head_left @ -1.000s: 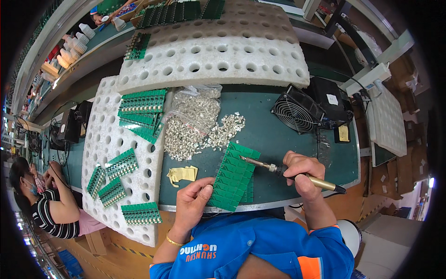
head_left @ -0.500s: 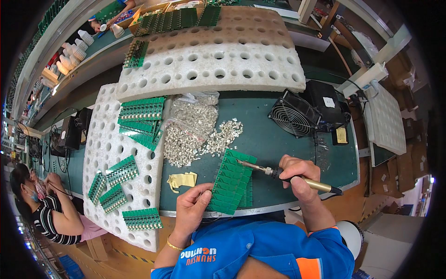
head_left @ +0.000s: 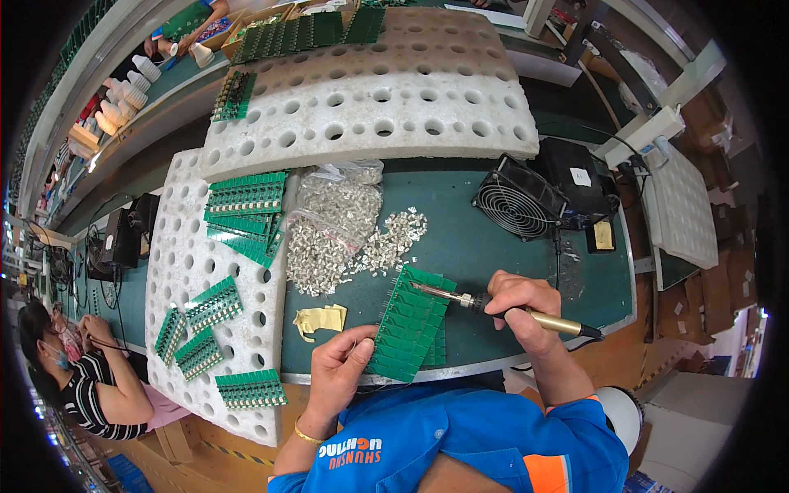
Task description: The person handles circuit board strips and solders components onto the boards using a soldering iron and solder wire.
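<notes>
On green bench mat [head_left: 493, 238] — left hand [head_left: 337, 370] pinching circuit board [head_left: 407, 324], right hand [head_left: 518, 304] clenched round soldering iron [head_left: 509, 311].

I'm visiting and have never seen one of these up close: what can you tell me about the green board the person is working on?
The green board is a flat rectangular panel, apparently a circuit board, with rows of small raised green parts across it. It lies tilted on the dark green table near the front edge, seemingly atop another board. The left hand grips its lower left edge, and the right hand holds a soldering iron whose tip meets its upper right corner.
</notes>
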`<action>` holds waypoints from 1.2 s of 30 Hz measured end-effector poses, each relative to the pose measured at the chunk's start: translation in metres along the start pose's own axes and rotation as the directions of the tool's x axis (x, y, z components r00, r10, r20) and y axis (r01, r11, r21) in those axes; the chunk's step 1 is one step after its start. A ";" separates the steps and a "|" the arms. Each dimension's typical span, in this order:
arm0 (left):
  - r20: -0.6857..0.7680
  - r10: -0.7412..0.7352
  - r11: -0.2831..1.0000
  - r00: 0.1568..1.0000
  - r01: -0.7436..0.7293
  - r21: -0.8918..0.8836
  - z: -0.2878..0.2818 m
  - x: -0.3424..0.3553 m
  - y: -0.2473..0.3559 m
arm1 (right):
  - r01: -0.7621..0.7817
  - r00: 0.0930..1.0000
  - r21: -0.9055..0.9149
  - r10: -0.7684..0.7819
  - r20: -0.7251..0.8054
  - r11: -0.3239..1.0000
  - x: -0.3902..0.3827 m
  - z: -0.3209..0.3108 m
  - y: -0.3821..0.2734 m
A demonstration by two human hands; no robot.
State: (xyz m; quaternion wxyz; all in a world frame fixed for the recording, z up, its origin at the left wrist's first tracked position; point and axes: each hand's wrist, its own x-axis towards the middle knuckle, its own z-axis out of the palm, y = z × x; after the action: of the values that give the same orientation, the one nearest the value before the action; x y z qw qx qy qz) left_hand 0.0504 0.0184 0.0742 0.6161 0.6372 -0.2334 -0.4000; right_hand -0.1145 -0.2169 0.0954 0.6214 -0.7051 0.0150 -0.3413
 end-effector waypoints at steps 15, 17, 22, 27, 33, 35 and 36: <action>0.021 -0.004 0.999 1.000 0.006 -0.054 0.000 -0.001 0.000 | -0.021 1.000 -0.030 0.022 0.016 0.999 0.002 0.001 0.004; 0.027 -0.006 0.998 1.000 0.008 -0.056 0.000 -0.001 0.000 | -0.022 1.000 -0.032 0.022 0.017 0.999 0.002 0.001 0.004; 0.032 -0.015 0.998 0.999 0.017 -0.063 -0.001 -0.002 -0.002 | -0.027 0.999 -0.034 0.028 0.018 0.999 0.002 0.001 0.004; 0.036 -0.018 0.998 0.999 0.021 -0.063 -0.001 -0.002 -0.001 | -0.025 0.999 -0.042 0.026 0.023 0.999 0.002 0.000 0.005; 0.039 -0.004 0.999 0.999 0.006 -0.040 0.000 -0.001 0.000 | -0.033 0.999 -0.047 0.034 0.022 0.998 0.002 -0.002 0.005; 0.042 0.000 0.999 0.999 0.002 -0.042 0.000 -0.001 0.001 | -0.036 0.999 -0.048 0.037 0.020 0.998 0.001 -0.002 0.005; 0.043 -0.002 0.999 0.999 0.005 -0.051 0.000 -0.001 0.001 | -0.035 0.999 -0.048 0.036 0.022 0.998 0.001 -0.002 0.005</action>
State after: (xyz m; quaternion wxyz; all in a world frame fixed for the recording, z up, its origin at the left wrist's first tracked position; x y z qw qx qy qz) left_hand 0.0495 0.0192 0.0755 0.6262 0.6130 -0.2352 -0.4205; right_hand -0.1128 -0.2206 0.0911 0.6103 -0.7234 0.0286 -0.3216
